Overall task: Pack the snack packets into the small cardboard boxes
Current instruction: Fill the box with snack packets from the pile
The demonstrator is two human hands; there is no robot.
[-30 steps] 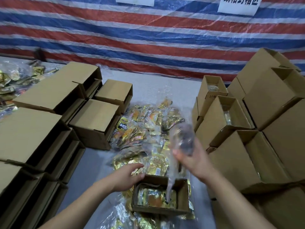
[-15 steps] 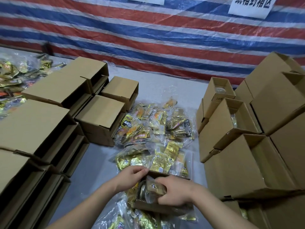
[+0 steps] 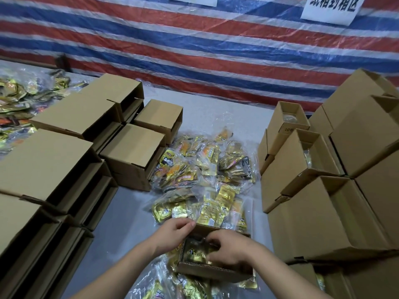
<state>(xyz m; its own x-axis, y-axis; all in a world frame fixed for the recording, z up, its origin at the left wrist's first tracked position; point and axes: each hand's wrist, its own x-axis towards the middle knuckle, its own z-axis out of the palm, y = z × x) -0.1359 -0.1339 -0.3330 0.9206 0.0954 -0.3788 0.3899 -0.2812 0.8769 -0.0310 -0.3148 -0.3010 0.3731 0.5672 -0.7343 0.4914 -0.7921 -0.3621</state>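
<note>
Open box: a small cardboard box (image 3: 212, 270) sits low in the middle, top open, on the clear-bagged gold snack packets (image 3: 203, 175) heaped behind it.
Left hand: the left hand (image 3: 172, 235) grips the box's far-left corner — fingers curled over the rim.
Right hand: the right hand (image 3: 228, 248) reaches into the box, fingers bent onto the packets inside; whether it pinches one, I cannot tell.
Left of the box: flat cardboard boxes (image 3: 71, 147) in stacks.
Right of the box: open cartons (image 3: 323, 190) stacked — some hold clear bags.
</note>
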